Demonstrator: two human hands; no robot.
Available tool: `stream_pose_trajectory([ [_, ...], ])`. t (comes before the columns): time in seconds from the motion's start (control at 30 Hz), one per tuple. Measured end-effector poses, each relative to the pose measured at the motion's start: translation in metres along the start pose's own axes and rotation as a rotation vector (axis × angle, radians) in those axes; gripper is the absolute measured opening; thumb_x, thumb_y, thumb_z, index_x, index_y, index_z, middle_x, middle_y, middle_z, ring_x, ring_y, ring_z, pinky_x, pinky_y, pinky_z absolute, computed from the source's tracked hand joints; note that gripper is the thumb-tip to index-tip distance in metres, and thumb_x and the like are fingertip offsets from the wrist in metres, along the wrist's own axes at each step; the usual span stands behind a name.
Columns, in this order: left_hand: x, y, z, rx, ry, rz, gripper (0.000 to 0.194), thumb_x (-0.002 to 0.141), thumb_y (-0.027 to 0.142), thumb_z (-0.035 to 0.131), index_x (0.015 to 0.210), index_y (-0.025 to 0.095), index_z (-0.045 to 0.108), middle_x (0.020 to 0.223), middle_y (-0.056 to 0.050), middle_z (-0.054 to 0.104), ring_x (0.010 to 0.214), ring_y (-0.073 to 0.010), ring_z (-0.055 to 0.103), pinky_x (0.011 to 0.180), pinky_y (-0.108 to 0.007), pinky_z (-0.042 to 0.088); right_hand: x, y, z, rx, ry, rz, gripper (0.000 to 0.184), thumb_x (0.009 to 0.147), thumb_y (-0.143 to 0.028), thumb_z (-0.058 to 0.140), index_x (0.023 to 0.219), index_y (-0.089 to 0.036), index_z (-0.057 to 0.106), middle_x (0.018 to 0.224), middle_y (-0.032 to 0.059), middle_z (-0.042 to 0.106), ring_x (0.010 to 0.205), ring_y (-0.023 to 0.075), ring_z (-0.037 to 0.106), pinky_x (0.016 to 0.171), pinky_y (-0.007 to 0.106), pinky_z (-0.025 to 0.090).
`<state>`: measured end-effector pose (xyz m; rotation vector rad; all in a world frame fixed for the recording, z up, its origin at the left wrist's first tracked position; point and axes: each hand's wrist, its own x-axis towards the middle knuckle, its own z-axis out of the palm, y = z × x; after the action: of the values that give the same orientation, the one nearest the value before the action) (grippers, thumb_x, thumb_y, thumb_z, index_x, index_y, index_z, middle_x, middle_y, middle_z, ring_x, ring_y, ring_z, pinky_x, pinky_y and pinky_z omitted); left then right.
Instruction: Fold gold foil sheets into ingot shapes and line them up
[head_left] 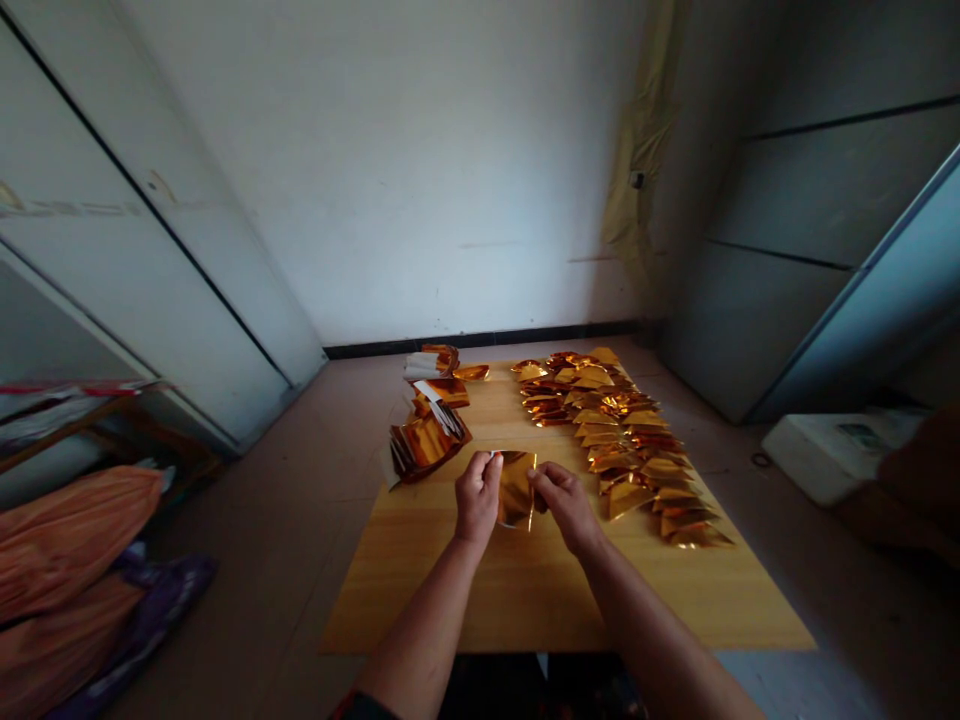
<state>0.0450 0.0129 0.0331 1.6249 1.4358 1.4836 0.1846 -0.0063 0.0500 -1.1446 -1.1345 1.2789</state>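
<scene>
A sheet of gold foil paper (517,488) is held upright between my two hands above the wooden board (525,590). My left hand (477,497) pinches its left edge and my right hand (564,502) pinches its right edge; both are closed on it. A stack of unfolded gold foil sheets (424,440) lies just beyond my left hand. A long heap of folded gold foil pieces (630,450) runs along the board's right side, close to my right hand.
The low board rests on a tiled floor (285,520). Orange and purple bags (82,560) lie at the left by a shelf. A white box (832,450) sits at the right. White panels and a wall (450,170) close in the back.
</scene>
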Motion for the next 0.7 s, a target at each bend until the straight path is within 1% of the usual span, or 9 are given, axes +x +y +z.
stream_pose_trajectory([
  [0.1,-0.002,0.001,0.001,-0.019,-0.002,-0.005,0.029,0.089,0.041,0.045,0.071,0.018,0.047,0.062,0.005,0.044,0.06,-0.0089,0.042,0.06,-0.018,0.036,0.001,-0.002,0.001,-0.005,0.03,-0.025,0.035,0.07,-0.05,0.062,0.057,-0.02,0.049,0.046,-0.006,0.045,0.044,0.0088,0.04,0.045,0.022,0.032],
  [0.2,-0.002,0.001,0.002,-0.042,-0.007,-0.03,0.031,0.089,0.043,0.045,0.071,0.018,0.047,0.062,0.004,0.044,0.06,-0.009,0.042,0.058,-0.018,0.036,0.0,-0.004,0.001,-0.033,0.055,-0.007,0.038,0.071,-0.051,0.06,0.053,-0.02,0.046,0.045,-0.0055,0.044,0.043,0.0086,0.039,0.044,0.022,0.032],
  [0.27,-0.002,0.0,0.002,-0.049,-0.022,-0.043,0.031,0.088,0.044,0.044,0.071,0.018,0.048,0.063,0.004,0.045,0.061,-0.0091,0.042,0.058,-0.017,0.036,0.0,-0.005,0.0,-0.031,0.037,-0.001,0.039,0.072,-0.052,0.06,0.053,-0.02,0.046,0.046,-0.005,0.045,0.043,0.0088,0.04,0.045,0.022,0.033],
  [0.37,-0.001,0.0,0.001,-0.038,-0.039,-0.043,0.031,0.088,0.044,0.044,0.073,0.018,0.05,0.064,0.003,0.047,0.062,-0.0094,0.044,0.058,-0.018,0.037,0.003,-0.005,-0.003,-0.006,0.013,-0.033,0.037,0.072,-0.053,0.059,0.059,-0.02,0.049,0.048,-0.005,0.046,0.045,0.009,0.041,0.046,0.022,0.034],
  [0.53,0.003,0.001,-0.002,-0.013,-0.081,-0.033,0.034,0.087,0.047,0.045,0.07,0.018,0.05,0.062,0.004,0.045,0.06,-0.0096,0.044,0.058,-0.018,0.038,0.012,-0.001,-0.007,-0.061,0.066,-0.049,0.034,0.073,-0.05,0.058,0.059,-0.02,0.049,0.047,-0.0049,0.045,0.043,0.0082,0.039,0.043,0.022,0.032],
  [0.57,0.005,0.001,-0.003,-0.018,-0.098,-0.031,0.034,0.087,0.047,0.046,0.07,0.018,0.05,0.061,0.004,0.045,0.06,-0.0095,0.044,0.057,-0.018,0.038,0.013,0.0,-0.008,-0.061,0.061,-0.044,0.033,0.073,-0.049,0.058,0.062,-0.019,0.049,0.048,-0.0049,0.045,0.044,0.0084,0.041,0.043,0.022,0.033],
  [0.63,0.008,0.001,-0.006,-0.028,-0.142,-0.026,0.033,0.086,0.046,0.047,0.069,0.017,0.051,0.061,0.004,0.046,0.059,-0.0092,0.045,0.056,-0.018,0.037,0.013,0.001,-0.01,-0.036,0.032,-0.031,0.028,0.072,-0.047,0.058,0.076,-0.019,0.053,0.054,-0.0045,0.05,0.048,0.0102,0.047,0.045,0.022,0.037],
  [0.7,0.013,0.001,-0.008,-0.031,-0.212,-0.025,0.033,0.085,0.045,0.049,0.068,0.017,0.053,0.06,0.004,0.048,0.058,-0.0092,0.046,0.054,-0.018,0.037,0.012,0.001,-0.011,-0.003,-0.028,-0.021,0.033,0.071,-0.043,0.061,0.093,-0.02,0.052,0.063,-0.0038,0.055,0.054,0.0116,0.052,0.047,0.022,0.04],
])
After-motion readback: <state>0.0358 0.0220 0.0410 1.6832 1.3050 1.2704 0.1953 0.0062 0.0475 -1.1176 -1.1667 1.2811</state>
